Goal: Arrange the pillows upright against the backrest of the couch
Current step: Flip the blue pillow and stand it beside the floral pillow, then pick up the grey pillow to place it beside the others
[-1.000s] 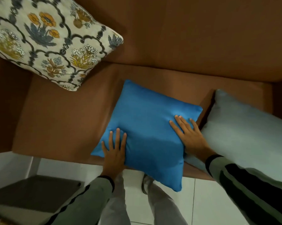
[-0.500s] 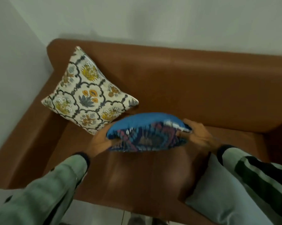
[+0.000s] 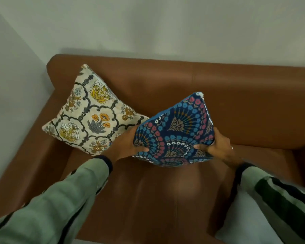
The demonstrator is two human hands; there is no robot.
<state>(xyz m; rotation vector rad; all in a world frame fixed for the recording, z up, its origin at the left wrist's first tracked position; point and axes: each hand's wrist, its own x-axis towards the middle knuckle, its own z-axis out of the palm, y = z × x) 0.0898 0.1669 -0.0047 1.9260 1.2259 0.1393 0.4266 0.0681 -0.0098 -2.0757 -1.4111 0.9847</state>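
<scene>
The blue patterned pillow (image 3: 176, 132) is held between both hands above the seat of the brown couch (image 3: 245, 103), near the middle of the seat and just in front of the backrest. It stands on one corner, diamond-wise, tilted with its top corner leaning toward the backrest; whether its back face touches the leather cannot be told. The left hand (image 3: 129, 145) is closed on the pillow's lower left edge, thumb pressed across the patterned front and the remaining fingers hidden behind the fabric. The right hand (image 3: 216, 147) is closed on the lower right edge in the same manner, thumb on the front face, fingers wrapped behind; a ring shows on one finger. The pillow thus lies directly between the two hands, with most of its body above them. Both forearms wear pale green sleeves with dark stripes and dark cuffs. The floral cream pillow (image 3: 92, 115) stands propped on a corner in the left angle of the couch, leaning on the backrest, its right corner just beside the left hand and the blue pillow's left edge. A pale grey pillow (image 3: 239, 224) lies on the seat at the lower right, partly covered by the right sleeve.
</scene>
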